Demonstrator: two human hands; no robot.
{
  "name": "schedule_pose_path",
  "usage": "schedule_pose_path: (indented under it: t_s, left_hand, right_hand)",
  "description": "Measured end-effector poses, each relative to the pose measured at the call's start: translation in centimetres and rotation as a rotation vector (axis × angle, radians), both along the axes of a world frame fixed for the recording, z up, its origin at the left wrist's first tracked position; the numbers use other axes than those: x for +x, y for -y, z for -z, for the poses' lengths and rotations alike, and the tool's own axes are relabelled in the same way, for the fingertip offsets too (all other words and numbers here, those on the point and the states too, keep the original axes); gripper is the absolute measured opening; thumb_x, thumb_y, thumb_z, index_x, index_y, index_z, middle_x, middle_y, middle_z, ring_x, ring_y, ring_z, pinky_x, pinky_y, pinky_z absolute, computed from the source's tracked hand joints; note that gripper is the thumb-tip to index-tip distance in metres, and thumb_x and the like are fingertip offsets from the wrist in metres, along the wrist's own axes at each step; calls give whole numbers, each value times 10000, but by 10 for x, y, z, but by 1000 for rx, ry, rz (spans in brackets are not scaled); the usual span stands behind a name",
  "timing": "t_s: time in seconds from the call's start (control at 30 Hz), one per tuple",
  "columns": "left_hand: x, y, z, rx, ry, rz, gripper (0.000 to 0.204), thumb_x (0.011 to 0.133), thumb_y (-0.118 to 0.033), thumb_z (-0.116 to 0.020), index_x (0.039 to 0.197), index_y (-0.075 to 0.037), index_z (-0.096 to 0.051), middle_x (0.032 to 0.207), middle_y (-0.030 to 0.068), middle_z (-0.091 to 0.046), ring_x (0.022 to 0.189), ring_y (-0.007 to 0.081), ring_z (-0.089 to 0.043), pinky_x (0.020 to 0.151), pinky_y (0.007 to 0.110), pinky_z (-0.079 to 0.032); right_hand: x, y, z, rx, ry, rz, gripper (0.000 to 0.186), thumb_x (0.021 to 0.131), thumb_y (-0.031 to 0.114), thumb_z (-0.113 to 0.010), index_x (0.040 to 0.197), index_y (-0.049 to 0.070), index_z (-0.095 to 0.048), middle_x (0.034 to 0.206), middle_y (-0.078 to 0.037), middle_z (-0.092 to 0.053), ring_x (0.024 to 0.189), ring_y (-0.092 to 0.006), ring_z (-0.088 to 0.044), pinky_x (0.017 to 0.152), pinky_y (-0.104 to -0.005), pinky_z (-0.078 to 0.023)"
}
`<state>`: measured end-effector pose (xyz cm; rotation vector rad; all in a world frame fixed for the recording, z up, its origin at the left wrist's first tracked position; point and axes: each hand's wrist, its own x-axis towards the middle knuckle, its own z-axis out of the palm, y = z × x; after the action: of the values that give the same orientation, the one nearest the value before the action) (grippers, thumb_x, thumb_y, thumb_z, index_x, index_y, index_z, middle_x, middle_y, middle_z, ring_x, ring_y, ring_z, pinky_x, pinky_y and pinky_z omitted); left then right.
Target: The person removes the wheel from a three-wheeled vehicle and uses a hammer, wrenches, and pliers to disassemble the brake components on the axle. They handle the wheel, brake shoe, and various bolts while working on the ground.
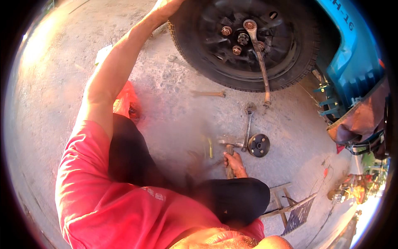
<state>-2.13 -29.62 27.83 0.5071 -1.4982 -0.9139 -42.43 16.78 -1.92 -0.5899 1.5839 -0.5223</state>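
A black wheel with its tyre (199, 68) stands at the top of the view. A ring spanner (260, 62) sits on one of its nuts, its shaft slanting down past the tyre. My left hand (169, 6) is at the tyre's upper left edge, cut off by the frame, its fingers hidden. Lower down, my right hand (235, 162) grips a hammer (229, 150) by its wooden handle, close to the ground. Just beyond the hammer head lie another spanner (248, 124) and a round black hub-like part with studs (258, 145).
Blue vehicle bodywork (352, 54) overhangs on the right, with a brown cover (360, 118) below. On the concrete lie a spanner (209, 93), a yellow-green strip (210, 148) and a red plastic bag (125, 101). A low metal frame (286, 203) stands by my right knee.
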Motion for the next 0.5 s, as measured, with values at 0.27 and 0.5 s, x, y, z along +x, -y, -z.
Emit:
schedule_pose_path:
  t_s: [0.27,0.5]
  left_hand:
    - [1,-4,1,-43,-47,66,930,874,-406,-787,1527,56,-313,1595,172,-368,1491,249,-320,1217,387,-273]
    - [2,-11,-8,32,39,-81,881,849,-428,-815,1479,39,-412,1451,130,-528,1339,203,-474,1136,366,-375]
  right_hand:
    - [4,19,-42,-125,-850,-607,447,925,409,-702,1108,5,-640,932,-202,-725,908,-356,-709,826,-453,-544]
    - [-28,142,-166,-851,-792,117,534,957,363,-688,1315,-18,-580,1088,-158,-704,1056,-274,-666,919,-398,-514]
